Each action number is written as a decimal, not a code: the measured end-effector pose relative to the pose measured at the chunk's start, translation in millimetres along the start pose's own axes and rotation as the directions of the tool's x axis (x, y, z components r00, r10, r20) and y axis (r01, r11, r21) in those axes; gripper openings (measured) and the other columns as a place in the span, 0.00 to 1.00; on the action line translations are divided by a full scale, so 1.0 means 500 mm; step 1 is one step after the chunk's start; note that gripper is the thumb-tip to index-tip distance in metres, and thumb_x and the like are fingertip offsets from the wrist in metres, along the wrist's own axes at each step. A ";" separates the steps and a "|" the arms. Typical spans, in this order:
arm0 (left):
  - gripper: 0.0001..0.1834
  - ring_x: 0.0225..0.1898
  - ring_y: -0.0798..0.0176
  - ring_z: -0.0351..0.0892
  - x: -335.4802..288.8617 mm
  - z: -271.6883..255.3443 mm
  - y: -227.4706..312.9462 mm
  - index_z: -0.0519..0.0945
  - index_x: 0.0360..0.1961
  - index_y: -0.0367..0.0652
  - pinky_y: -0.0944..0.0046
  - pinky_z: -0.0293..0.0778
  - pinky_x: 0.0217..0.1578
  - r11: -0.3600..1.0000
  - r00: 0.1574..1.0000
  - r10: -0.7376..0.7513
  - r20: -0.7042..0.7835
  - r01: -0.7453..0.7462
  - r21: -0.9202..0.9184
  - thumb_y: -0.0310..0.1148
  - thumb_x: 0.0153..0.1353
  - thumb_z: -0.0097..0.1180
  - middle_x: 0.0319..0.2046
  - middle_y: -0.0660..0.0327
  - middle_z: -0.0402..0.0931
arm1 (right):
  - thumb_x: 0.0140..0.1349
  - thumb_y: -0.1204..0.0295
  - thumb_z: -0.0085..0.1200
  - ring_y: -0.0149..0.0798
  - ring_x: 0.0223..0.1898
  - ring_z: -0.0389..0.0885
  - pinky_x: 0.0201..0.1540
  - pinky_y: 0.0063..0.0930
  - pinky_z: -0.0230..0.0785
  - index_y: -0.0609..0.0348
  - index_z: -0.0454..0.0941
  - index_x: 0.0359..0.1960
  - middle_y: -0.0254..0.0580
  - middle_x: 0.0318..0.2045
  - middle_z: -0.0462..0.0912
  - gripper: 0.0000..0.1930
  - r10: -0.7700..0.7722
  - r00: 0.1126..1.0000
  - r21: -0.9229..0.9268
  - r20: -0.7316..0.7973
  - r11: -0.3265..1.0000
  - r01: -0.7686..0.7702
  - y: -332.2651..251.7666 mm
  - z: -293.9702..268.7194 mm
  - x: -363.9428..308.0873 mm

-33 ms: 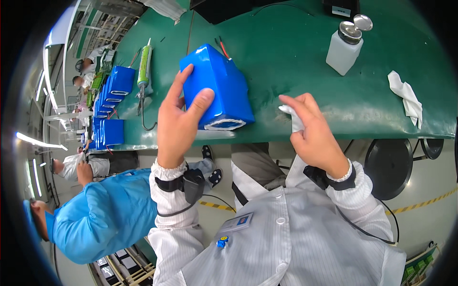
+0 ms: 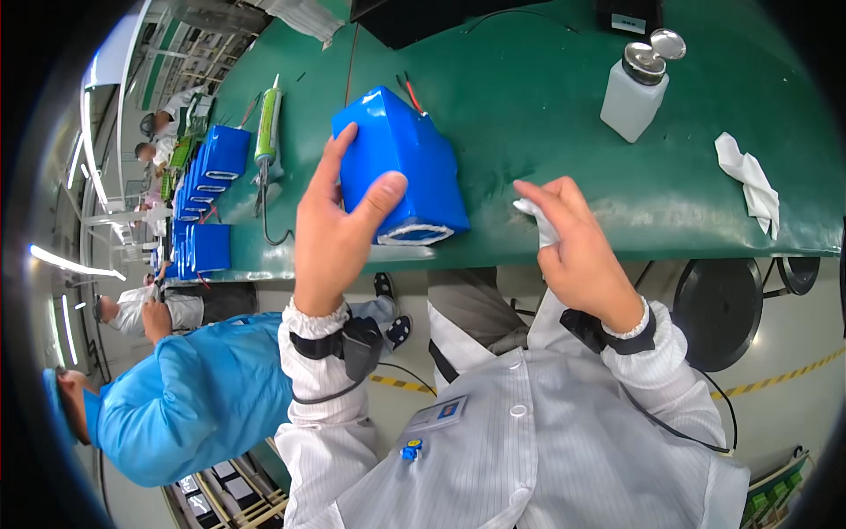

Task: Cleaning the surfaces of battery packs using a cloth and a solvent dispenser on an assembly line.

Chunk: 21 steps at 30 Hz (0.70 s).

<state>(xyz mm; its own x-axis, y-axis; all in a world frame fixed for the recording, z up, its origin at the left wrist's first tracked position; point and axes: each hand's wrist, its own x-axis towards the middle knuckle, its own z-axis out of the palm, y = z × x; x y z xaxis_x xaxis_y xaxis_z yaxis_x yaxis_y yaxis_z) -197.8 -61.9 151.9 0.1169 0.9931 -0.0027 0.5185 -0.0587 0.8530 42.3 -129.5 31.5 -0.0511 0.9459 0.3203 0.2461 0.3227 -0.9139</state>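
Observation:
A blue-wrapped battery pack stands near the front edge of the green table, with red and black wires at its far end and a white-edged opening at its near end. My left hand grips its left side, the thumb across the near face and the fingers along the far left edge. To the right of the pack, my right hand pinches a folded white wipe, mostly hidden by the fingers. The wipe and the pack are apart.
A white pump bottle with its metal lid raised stands at the far right, near a crumpled white wipe. Several blue packs and a green sealant tube lie left. A person in blue works at my left; black stools stand right.
My left thumb has slid slightly to the right over the face of the battery pack. My right hand keeps the wipe in nearly the same place.

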 end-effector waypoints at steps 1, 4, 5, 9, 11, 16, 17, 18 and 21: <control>0.47 0.61 0.47 0.77 0.000 0.005 -0.001 0.65 0.72 0.35 0.54 0.75 0.60 0.980 0.998 0.045 -0.032 -0.038 0.195 0.49 0.58 0.72 0.66 0.38 0.69 | 0.52 0.87 0.46 0.51 0.44 0.76 0.48 0.38 0.73 0.67 0.78 0.56 0.51 0.47 0.74 0.26 -0.005 1.000 0.000 -0.005 1.000 0.005 0.004 0.002 -0.001; 0.52 0.68 0.38 0.69 0.003 0.021 0.003 0.64 0.73 0.36 0.47 0.67 0.66 0.920 0.993 0.074 -0.089 -0.033 0.390 0.49 0.51 0.74 0.70 0.33 0.61 | 0.53 0.89 0.45 0.51 0.43 0.78 0.47 0.39 0.73 0.66 0.79 0.56 0.51 0.46 0.75 0.26 0.023 1.000 -0.006 0.015 1.000 -0.023 0.010 0.000 -0.005; 0.51 0.68 0.37 0.69 0.006 0.018 -0.002 0.64 0.73 0.36 0.47 0.68 0.66 0.913 0.994 0.084 -0.069 -0.049 0.405 0.46 0.51 0.72 0.70 0.33 0.62 | 0.54 0.89 0.46 0.52 0.42 0.79 0.46 0.40 0.74 0.66 0.79 0.55 0.51 0.46 0.77 0.25 0.011 1.000 -0.016 0.009 1.000 -0.011 0.010 -0.003 -0.006; 0.49 0.70 0.41 0.67 0.018 -0.028 -0.008 0.65 0.74 0.42 0.49 0.69 0.65 0.943 0.992 0.100 0.072 -0.117 0.311 0.38 0.48 0.67 0.72 0.37 0.60 | 0.55 0.87 0.50 0.52 0.39 0.82 0.42 0.40 0.75 0.65 0.82 0.51 0.49 0.42 0.81 0.20 -0.068 0.995 -0.013 -0.078 0.998 0.067 0.020 -0.007 -0.005; 0.51 0.69 0.46 0.67 0.029 -0.053 -0.008 0.63 0.76 0.46 0.51 0.69 0.66 0.961 0.971 0.106 0.214 -0.155 0.227 0.34 0.45 0.65 0.74 0.42 0.59 | 0.56 0.86 0.51 0.52 0.37 0.82 0.41 0.40 0.75 0.65 0.82 0.50 0.49 0.40 0.82 0.19 -0.055 0.995 0.005 -0.087 0.998 0.056 0.015 -0.010 -0.002; 0.57 0.67 0.47 0.70 0.039 -0.054 0.020 0.56 0.78 0.48 0.53 0.69 0.65 0.951 0.962 -0.021 0.272 -0.066 0.303 0.34 0.43 0.66 0.73 0.45 0.61 | 0.58 0.83 0.55 0.51 0.34 0.82 0.38 0.39 0.75 0.64 0.83 0.47 0.48 0.36 0.82 0.15 -0.071 0.990 0.068 -0.119 0.995 0.079 0.023 0.003 0.003; 0.58 0.65 0.47 0.72 0.039 -0.045 0.024 0.55 0.79 0.48 0.53 0.70 0.64 0.907 0.971 -0.002 0.240 -0.099 0.410 0.33 0.43 0.67 0.71 0.44 0.63 | 0.59 0.82 0.56 0.50 0.34 0.82 0.37 0.39 0.75 0.64 0.83 0.48 0.48 0.36 0.82 0.15 -0.062 0.994 0.049 -0.087 0.997 0.067 0.023 0.004 0.004; 0.59 0.63 0.47 0.74 0.040 -0.041 0.027 0.55 0.79 0.48 0.54 0.71 0.63 0.849 0.978 0.019 0.210 -0.127 0.512 0.32 0.42 0.68 0.69 0.44 0.65 | 0.59 0.81 0.56 0.50 0.34 0.82 0.37 0.39 0.75 0.63 0.83 0.48 0.48 0.35 0.82 0.14 -0.053 0.997 0.028 -0.056 0.998 0.055 0.023 0.004 0.005; 0.61 0.60 0.48 0.77 0.048 -0.041 0.033 0.54 0.79 0.48 0.55 0.74 0.60 0.930 0.972 -0.084 0.218 -0.002 0.368 0.30 0.41 0.70 0.66 0.44 0.69 | 0.59 0.81 0.57 0.50 0.33 0.81 0.37 0.39 0.74 0.63 0.83 0.48 0.47 0.34 0.81 0.14 -0.062 0.996 0.011 -0.066 0.998 0.062 0.032 0.004 0.005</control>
<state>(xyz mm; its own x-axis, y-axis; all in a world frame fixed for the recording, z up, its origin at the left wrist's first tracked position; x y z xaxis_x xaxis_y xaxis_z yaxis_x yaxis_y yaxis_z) -203.8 -36.8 176.4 0.2544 0.9486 -0.1883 0.7936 -0.0935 0.6012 44.0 -122.0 17.2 -0.0021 0.9201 0.3917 0.2320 0.3815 -0.8948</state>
